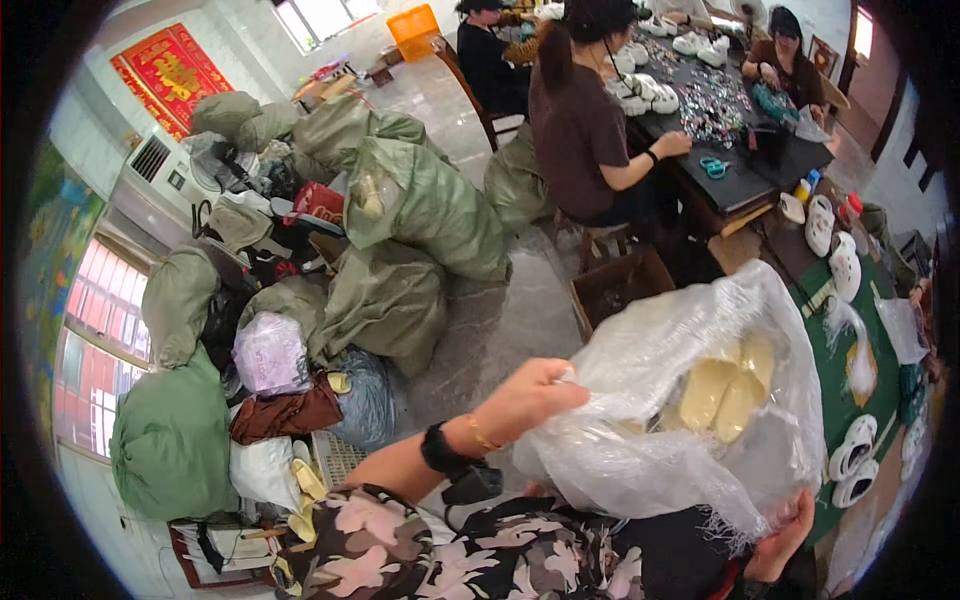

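A large translucent white plastic woven bag (620,370) hangs open in front of me. Inside it lies a pair of pale yellow clogs (728,390); the rest of the contents is hidden by folds. My left hand (535,398), with a black watch on its wrist, is closed on the left part of the bag's mouth. At the near right, my right hand (786,535) grips the bag by its frayed edge, its fingers partly hidden.
Stuffed green sacks (430,210) crowd the left floor. An open cardboard box (622,287) stands beyond the bag. People sit at a black table (690,180) with white clogs and small charms. White clogs (853,460) rest on a green surface (855,405) at right.
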A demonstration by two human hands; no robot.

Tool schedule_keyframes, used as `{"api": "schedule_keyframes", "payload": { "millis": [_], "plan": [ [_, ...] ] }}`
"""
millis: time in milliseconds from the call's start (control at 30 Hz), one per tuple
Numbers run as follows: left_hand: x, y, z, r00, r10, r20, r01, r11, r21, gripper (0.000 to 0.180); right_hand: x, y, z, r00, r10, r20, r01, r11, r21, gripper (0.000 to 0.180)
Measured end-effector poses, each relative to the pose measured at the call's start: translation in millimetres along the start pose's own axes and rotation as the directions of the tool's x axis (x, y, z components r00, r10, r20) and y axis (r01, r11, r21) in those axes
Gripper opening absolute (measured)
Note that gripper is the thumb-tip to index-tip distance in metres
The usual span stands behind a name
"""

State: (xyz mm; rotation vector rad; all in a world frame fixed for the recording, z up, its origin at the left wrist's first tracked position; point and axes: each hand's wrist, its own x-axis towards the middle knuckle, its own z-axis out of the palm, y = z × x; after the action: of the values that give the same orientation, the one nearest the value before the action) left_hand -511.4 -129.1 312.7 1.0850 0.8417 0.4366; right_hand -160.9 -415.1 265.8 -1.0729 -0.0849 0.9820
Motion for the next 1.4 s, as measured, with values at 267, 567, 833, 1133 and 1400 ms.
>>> {"api": "schedule_keyframes", "payload": {
  "millis": [267, 567, 833, 1133, 1400],
  "plan": [
    [54.9, -13.1, 11.9, 0.987, 0.153, -0.054, -0.147, 0.984, 0.102, 0.020, 28.7, -15.7, -76.1, 1.000, 0.022, 0.012, -0.022, 0.998, -0.062, 0.015],
    [173.6, -26.0, -77.6, 0.791, 0.294, -0.536, -0.333, 0.943, 0.027, 0.017, 147.6, 77.8, 42.5, 0.932, -0.291, 0.218, 0.338, 0.475, -0.812, 0.029],
    [278.0, -197.3, -196.9, 0.890, -0.014, -0.457, 0.203, 0.907, 0.368, 0.038, 173.1, 254.9, 40.8, 0.984, 0.176, 0.020, -0.106, 0.677, -0.728, 0.039],
    [276.1, -180.4, -229.6, 0.895, 0.046, -0.445, 0.109, 0.942, 0.317, 0.039, 142.1, 245.5, 57.2, 0.999, 0.017, -0.027, -0.032, 0.599, -0.800, 0.034],
    [265.5, -173.0, -249.7, 0.872, -0.038, -0.488, 0.074, 0.996, 0.056, 0.028, 153.3, 247.0, 42.9, 0.996, 0.080, -0.044, -0.084, 0.610, -0.788, 0.036]
  ]
}}
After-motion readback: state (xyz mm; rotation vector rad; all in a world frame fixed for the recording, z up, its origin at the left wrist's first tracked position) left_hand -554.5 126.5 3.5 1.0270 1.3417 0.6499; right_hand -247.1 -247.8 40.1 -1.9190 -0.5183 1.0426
